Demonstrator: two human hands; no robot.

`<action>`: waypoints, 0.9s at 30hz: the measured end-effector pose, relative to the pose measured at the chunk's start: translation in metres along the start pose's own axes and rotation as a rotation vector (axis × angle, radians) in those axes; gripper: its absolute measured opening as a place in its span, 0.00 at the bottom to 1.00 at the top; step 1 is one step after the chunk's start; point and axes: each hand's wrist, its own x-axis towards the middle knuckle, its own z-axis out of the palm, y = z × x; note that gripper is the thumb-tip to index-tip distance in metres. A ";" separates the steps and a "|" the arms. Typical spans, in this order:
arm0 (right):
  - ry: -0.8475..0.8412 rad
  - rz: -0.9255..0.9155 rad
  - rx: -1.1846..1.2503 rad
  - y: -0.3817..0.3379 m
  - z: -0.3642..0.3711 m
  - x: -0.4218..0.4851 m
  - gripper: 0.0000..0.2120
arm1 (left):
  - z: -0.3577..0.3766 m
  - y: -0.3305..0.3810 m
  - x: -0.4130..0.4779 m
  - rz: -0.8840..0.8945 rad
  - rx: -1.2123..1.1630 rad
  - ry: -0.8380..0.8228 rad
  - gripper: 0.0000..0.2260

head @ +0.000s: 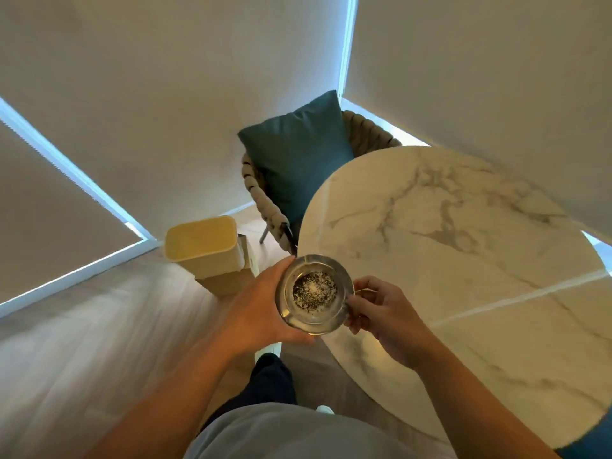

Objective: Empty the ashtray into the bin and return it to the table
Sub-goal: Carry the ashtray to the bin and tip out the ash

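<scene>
A round glass ashtray (314, 294) with dark ash in its middle is held level in the air at the left edge of the round marble table (463, 246). My left hand (261, 306) cups its left side and underside. My right hand (381, 309) pinches its right rim with thumb and fingers. A cream rectangular bin (202, 243) stands open on the floor to the upper left of the ashtray, its inside looking pale yellow.
A woven chair (261, 200) with a teal cushion (298, 154) stands behind the table, right of the bin. Pale blinds cover the windows around the corner. A cardboard box (228, 283) sits at the bin's base. Wooden floor stretches to the left.
</scene>
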 end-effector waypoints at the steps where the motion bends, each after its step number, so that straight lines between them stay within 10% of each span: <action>1: -0.046 0.012 -0.023 -0.001 0.012 0.006 0.04 | -0.009 -0.007 -0.009 -0.021 0.011 0.041 0.48; 10: -0.237 0.065 -0.159 -0.019 0.136 0.093 0.07 | -0.107 -0.086 -0.044 -0.207 0.023 0.259 0.48; 27: -0.027 0.058 -0.164 -0.050 0.294 0.283 0.04 | -0.298 -0.231 0.058 -0.256 0.109 0.108 0.56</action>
